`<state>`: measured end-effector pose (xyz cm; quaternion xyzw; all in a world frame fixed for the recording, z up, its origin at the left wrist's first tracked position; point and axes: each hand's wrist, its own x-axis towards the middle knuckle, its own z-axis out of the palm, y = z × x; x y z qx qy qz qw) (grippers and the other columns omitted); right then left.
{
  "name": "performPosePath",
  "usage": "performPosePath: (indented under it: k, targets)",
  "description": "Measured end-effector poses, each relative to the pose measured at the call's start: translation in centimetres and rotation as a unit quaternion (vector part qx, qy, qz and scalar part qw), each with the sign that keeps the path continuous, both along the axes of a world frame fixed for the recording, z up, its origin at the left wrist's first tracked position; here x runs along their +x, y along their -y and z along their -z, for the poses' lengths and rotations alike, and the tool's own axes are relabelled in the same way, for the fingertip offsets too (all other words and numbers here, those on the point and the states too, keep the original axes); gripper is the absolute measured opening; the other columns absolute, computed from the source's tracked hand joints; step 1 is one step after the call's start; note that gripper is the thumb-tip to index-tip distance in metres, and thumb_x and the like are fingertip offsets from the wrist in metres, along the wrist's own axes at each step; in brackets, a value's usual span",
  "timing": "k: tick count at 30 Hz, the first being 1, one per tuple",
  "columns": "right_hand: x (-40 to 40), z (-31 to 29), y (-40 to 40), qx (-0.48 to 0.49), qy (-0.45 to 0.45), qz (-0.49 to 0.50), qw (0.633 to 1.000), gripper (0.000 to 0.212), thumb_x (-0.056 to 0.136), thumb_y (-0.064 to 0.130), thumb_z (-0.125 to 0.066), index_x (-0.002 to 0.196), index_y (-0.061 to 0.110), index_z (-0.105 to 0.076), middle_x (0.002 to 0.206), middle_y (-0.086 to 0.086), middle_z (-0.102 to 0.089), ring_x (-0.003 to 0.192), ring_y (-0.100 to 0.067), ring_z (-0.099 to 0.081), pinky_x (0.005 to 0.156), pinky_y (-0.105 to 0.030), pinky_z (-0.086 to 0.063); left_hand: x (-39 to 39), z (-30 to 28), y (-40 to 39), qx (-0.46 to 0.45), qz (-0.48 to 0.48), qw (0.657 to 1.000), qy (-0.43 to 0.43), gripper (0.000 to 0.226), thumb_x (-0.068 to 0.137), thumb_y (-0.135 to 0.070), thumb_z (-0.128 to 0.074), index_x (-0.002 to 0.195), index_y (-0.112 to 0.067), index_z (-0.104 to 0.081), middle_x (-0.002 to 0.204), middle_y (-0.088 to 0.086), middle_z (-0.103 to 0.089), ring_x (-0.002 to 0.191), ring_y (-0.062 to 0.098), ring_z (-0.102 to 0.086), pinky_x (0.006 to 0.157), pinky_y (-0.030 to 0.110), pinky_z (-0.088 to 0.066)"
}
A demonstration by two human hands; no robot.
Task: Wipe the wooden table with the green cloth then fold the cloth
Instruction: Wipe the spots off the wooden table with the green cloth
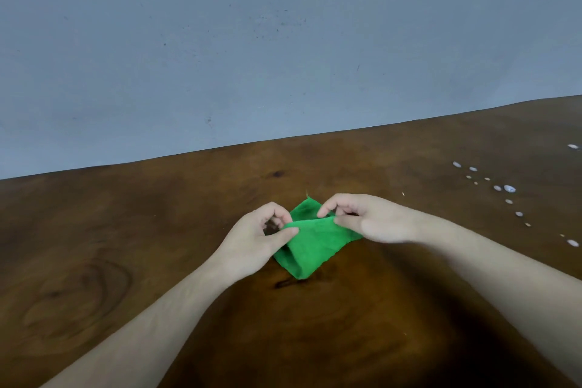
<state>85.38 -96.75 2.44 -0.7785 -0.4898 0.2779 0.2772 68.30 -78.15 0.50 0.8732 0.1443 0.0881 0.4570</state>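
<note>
Both hands, left hand (pixel 258 238) and right hand (pixel 362 220), pinch soft green cloth (pixel 315 246), folded.

grey wall (pixel 283 41) behind, scuffed with dark specks; scatter of small white spots (pixel 504 189) far right, well apart.

Lighting is dim and even, a broad soft shadow darkens the wooden table (pixel 362 324) beneath the forearms, the hands show slight motion blur, and the wide lens bows the table's far edge.
</note>
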Motion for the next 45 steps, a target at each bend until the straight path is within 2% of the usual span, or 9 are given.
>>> performPosePath:
  k: [7, 11, 13, 16, 25, 33, 37, 41, 45]
  targets:
    - [2.3, -1.4, -2.6, -0.081, 0.01, -0.038, 0.996, 0.013, 0.099, 0.027, -0.065, 0.107, 0.035, -0.069, 0.084, 0.006, -0.069, 0.068, -0.01, -0.055, 0.07, -0.031, -0.047, 0.3, 0.7, 0.5, -0.003, 0.006, 0.998, -0.062, 0.01, 0.095, -0.029, -0.059, 0.102, -0.035, -0.058, 0.066, -0.007, -0.054, 0.058, 0.001, -0.049, 0.058, 0.019, -0.043]
    - [1.0, 0.3, -4.4, -0.102, 0.287, 0.016, 0.952, 0.023, 0.096, 0.038, -0.064, 0.119, 0.039, -0.064, 0.113, 0.009, -0.055, 0.11, -0.015, -0.047, 0.098, -0.046, -0.038, 0.4, 1.6, 0.7, 0.028, -0.042, 0.997, -0.058, 0.013, 0.095, -0.027, -0.059, 0.101, -0.038, -0.057, 0.069, -0.007, -0.054, 0.058, 0.005, -0.049, 0.06, 0.027, -0.046]
    - [-0.5, 0.9, -4.2, 0.012, 0.374, 0.072, 0.924, 0.024, 0.096, 0.03, -0.06, 0.12, 0.035, -0.064, 0.115, 0.006, -0.052, 0.113, -0.019, -0.044, 0.096, -0.044, -0.038, 0.4, 1.8, 0.8, 0.034, -0.055, 0.996, -0.056, 0.011, 0.094, -0.028, -0.061, 0.099, -0.036, -0.058, 0.075, -0.007, -0.055, 0.062, 0.006, -0.05, 0.061, 0.025, -0.046]
    - [-3.6, 0.4, -3.0, 0.089, 0.29, 0.081, 0.95, 0.017, 0.097, 0.032, -0.056, 0.111, 0.03, -0.065, 0.1, 0.008, -0.059, 0.097, -0.015, -0.052, 0.091, -0.041, -0.049, 0.0, 1.8, 0.9, 0.062, -0.06, 0.995, -0.042, 0.007, 0.092, -0.031, -0.062, 0.097, -0.035, -0.061, 0.092, -0.011, -0.053, 0.074, 0.006, -0.053, 0.069, 0.019, -0.047]
    - [-8.7, 2.2, -6.4, -0.185, 0.217, 0.097, 0.954, 0.072, 0.093, 0.079, -0.014, 0.157, 0.047, -0.021, 0.17, -0.002, -0.013, 0.154, -0.041, -0.012, 0.123, -0.059, -0.01, -2.8, 2.3, -0.2, 0.06, -0.138, 0.988, 0.029, 0.012, 0.098, -0.03, -0.051, 0.096, -0.033, -0.063, 0.109, -0.02, -0.05, 0.097, 0.004, -0.057, 0.08, 0.015, -0.048]
    - [-6.4, 3.9, -2.6, -0.138, 0.31, -0.033, 0.94, 0.054, 0.102, 0.061, -0.019, 0.155, 0.052, -0.025, 0.167, 0.019, -0.016, 0.157, -0.016, -0.004, 0.124, -0.057, 0.004, -5.3, 3.2, -1.9, 0.191, -0.125, 0.974, -0.018, 0.012, 0.097, -0.037, -0.051, 0.103, -0.037, -0.062, 0.114, -0.021, -0.052, 0.103, 0.004, -0.053, 0.092, 0.024, -0.049]
    - [1.5, 4.6, -0.8, -0.221, 0.315, 0.14, 0.912, 0.063, 0.099, 0.065, -0.015, 0.159, 0.048, -0.012, 0.168, 0.02, -0.006, 0.157, -0.026, 0.003, 0.115, -0.074, 0.005, -6.4, 3.5, -2.9, 0.199, -0.133, 0.971, -0.025, 0.013, 0.096, -0.039, -0.052, 0.105, -0.037, -0.061, 0.119, -0.021, -0.05, 0.107, 0.003, -0.05, 0.098, 0.027, -0.047]
    - [6.1, 5.0, -5.1, -0.19, 0.244, 0.274, 0.91, 0.071, 0.099, 0.06, -0.026, 0.161, 0.028, -0.02, 0.167, 0.003, -0.026, 0.155, -0.029, -0.015, 0.118, -0.07, -0.011, -7.4, 3.6, -3.5, 0.211, -0.154, 0.965, -0.033, 0.014, 0.096, -0.037, -0.052, 0.106, -0.035, -0.061, 0.119, -0.02, -0.051, 0.107, 0.003, -0.05, 0.099, 0.028, -0.047]
    - [1.8, 5.2, -12.4, -0.152, 0.286, 0.126, 0.937, 0.059, 0.103, 0.054, -0.023, 0.158, 0.034, -0.032, 0.168, 0.008, -0.023, 0.155, -0.025, -0.016, 0.12, -0.065, -0.011, -8.3, 3.6, -4.3, 0.225, -0.183, 0.955, -0.057, 0.016, 0.097, -0.035, -0.052, 0.11, -0.034, -0.06, 0.121, -0.019, -0.051, 0.109, 0.002, -0.048, 0.101, 0.027, -0.044]
